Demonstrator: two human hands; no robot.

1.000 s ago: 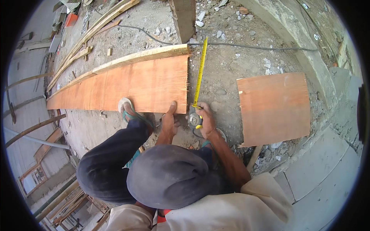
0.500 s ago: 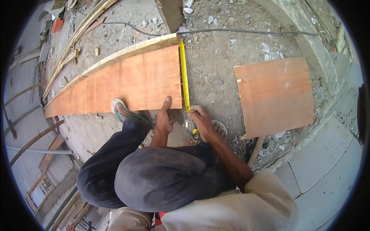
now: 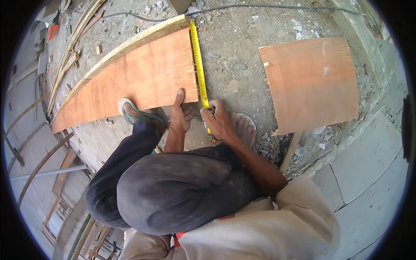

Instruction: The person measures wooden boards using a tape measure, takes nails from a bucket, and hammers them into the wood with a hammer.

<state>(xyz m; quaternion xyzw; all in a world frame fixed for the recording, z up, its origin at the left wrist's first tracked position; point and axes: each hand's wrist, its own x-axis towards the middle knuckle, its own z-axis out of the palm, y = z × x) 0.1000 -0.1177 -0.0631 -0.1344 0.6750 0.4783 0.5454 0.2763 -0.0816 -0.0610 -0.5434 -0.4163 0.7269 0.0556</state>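
Tape measure (image 3: pixel 198 65) swung in over last second, ran just beside ragged end of plywood strip (image 3: pixel 138 69) | scale now followed that edge | right hand (image 3: pixel 220 121) wrapped round tape's near end | left hand (image 3: pixel 178 115): thumb on strip, fingers curled, couldn't tell if pinching

1. The left hand (image 3: pixel 181 113) is pointing its thumb forward, fingers curling beside it.
2. The right hand (image 3: pixel 219 123) is gripping, fingers bent.
3. The right forearm (image 3: pixel 255 162) is slanting inward, the left forearm (image 3: pixel 175 139) pointing ahead.
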